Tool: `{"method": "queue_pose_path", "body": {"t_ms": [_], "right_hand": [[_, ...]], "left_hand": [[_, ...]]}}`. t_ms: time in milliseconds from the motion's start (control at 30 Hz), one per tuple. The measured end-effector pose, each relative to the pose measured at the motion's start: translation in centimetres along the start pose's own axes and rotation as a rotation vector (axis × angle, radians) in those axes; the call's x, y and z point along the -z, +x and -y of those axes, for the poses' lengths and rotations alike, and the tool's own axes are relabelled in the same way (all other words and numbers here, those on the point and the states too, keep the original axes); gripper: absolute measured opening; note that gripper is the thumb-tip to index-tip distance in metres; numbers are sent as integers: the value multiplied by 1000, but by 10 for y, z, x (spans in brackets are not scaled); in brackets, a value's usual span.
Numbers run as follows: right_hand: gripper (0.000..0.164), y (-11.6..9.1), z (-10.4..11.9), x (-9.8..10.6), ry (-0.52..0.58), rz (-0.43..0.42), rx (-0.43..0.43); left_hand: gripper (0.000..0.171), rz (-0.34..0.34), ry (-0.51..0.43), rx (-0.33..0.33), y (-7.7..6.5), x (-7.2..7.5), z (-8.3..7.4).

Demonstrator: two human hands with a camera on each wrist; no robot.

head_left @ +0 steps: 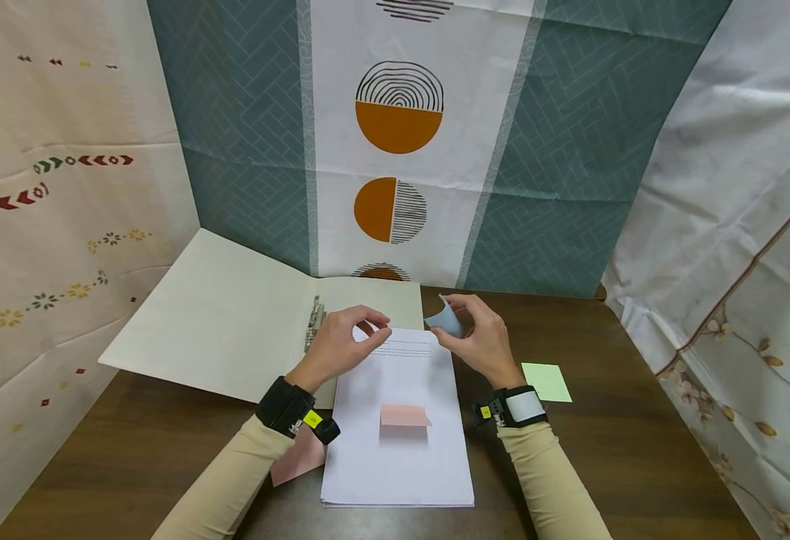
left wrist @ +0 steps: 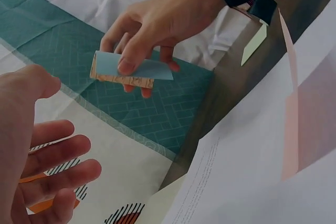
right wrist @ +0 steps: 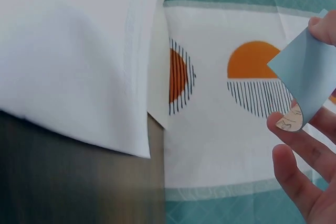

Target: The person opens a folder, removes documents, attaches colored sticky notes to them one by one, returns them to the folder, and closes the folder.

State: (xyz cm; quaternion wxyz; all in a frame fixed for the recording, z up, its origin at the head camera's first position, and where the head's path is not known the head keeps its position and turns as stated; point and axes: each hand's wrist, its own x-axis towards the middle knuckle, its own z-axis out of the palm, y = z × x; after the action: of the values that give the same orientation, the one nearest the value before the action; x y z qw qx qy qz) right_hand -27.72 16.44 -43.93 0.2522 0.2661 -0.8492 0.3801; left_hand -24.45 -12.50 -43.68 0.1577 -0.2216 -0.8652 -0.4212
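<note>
My right hand [head_left: 484,337] pinches a light blue sticky note [head_left: 446,321] between thumb and fingers, above the top right corner of the white paper stack [head_left: 401,472]. The note is bent, and a tan patterned face shows on its other side in the left wrist view. Over the upper left of the stack hovers my left hand [head_left: 343,341], its fingers loosely bent with nothing between them. A pink sticky note [head_left: 404,415] is on the top sheet, partly lifted from the page. Printed lines run near the sheet's top.
An open cream binder [head_left: 232,322] with a metal clip [head_left: 313,322] lies behind and left of the stack. Another pink note [head_left: 298,459] sits beside the stack under the left forearm. A green note [head_left: 547,382] lies on the wooden table [head_left: 617,450]. Cloth hangs around the table.
</note>
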Motion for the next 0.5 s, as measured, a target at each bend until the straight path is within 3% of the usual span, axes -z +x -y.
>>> {"method": "queue_pose_path", "body": {"t_ms": [500], "right_hand": [[59, -4, 27, -25, -94, 106, 133]], "left_hand": [[22, 44, -75, -29, 0, -2, -5]]}}
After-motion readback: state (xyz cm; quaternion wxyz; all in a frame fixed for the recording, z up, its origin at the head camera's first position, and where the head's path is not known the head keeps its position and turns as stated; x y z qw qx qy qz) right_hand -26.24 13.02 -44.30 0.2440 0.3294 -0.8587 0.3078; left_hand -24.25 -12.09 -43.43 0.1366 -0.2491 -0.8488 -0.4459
